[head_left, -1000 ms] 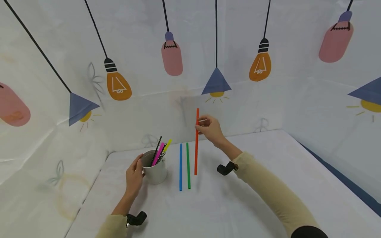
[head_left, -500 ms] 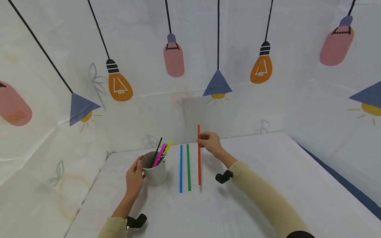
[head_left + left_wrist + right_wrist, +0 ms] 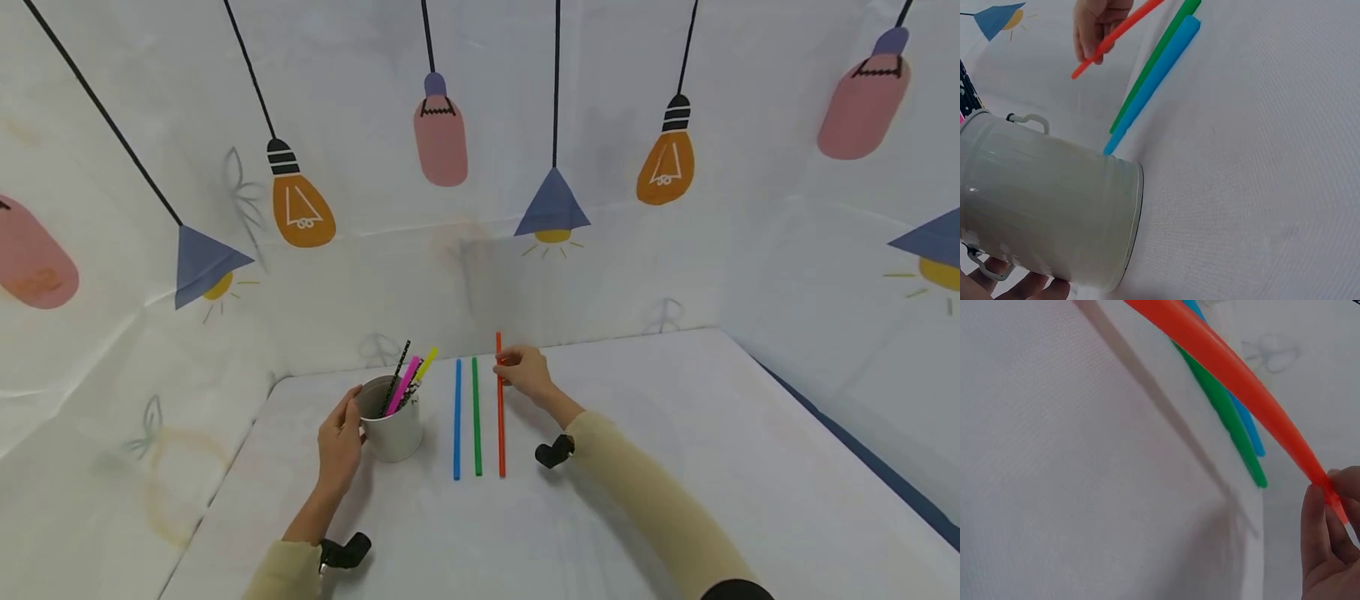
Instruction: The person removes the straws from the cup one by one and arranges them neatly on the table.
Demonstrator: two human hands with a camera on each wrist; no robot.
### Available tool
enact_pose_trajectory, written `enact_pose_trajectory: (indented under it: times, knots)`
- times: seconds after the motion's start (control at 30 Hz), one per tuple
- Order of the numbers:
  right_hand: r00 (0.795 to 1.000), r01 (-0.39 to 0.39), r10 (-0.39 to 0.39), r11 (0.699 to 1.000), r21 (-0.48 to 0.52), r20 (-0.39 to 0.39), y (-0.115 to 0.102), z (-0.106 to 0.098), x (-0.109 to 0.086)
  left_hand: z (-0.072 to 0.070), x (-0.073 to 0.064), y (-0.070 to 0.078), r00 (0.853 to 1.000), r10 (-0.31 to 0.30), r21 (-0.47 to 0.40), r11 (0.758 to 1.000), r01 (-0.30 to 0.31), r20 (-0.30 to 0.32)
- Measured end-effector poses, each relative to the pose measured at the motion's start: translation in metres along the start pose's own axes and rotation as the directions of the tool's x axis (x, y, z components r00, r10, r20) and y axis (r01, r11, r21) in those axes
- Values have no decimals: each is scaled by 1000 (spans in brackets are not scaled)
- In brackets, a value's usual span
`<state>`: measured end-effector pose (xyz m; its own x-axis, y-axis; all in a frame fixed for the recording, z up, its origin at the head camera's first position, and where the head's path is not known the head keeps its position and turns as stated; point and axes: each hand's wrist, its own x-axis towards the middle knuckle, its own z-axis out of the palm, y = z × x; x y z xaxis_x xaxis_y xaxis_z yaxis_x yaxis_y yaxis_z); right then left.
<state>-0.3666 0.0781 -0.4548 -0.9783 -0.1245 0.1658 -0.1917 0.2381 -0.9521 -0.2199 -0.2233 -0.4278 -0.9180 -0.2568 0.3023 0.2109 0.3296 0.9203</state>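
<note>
My right hand [image 3: 525,372] pinches a red-orange straw [image 3: 501,433] near its far end, between thumb and fingers. In the right wrist view the straw [image 3: 1235,375] is apart from its shadow on the table. To its left a green straw [image 3: 476,417] and a blue straw [image 3: 457,421] lie side by side on the white table. My left hand [image 3: 339,446] holds a small whitish pail [image 3: 393,437] by its left side, the fingers curled round it. Standing in the pail are a pink straw [image 3: 403,385], a yellow straw [image 3: 427,362] and black patterned straws [image 3: 395,375].
Behind the table [image 3: 600,517] hangs a white backdrop [image 3: 360,292] printed with lamps and bulbs. The pail has small side handles [image 3: 1032,120]. A black wrist mount [image 3: 555,452] juts out from the right sleeve.
My right hand has lowered the red-orange straw toward the table, bringing it alongside the green one. My left hand stays on the pail. The head view has shifted slightly.
</note>
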Motion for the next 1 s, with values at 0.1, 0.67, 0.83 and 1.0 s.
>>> enact_pose_trajectory:
  times: [0.1, 0.67, 0.83, 1.0]
  knots:
    - [1000, -4, 4, 999, -34, 4, 5, 5, 0, 0, 3, -9, 1000, -6, -10, 1000, 6, -6]
    - [996, -90, 83, 967, -240, -39, 20, 27, 14, 5, 22, -44, 997, 34, -8, 999, -35, -64]
    - [995, -94, 86, 961, -260, -41, 24, 30, 17, 5, 21, -38, 996, 55, -14, 998, -56, -74]
    - [992, -124, 119, 962, -244, -36, 25, 35, 19, 1, 12, -15, 996, 71, -13, 997, -72, -54]
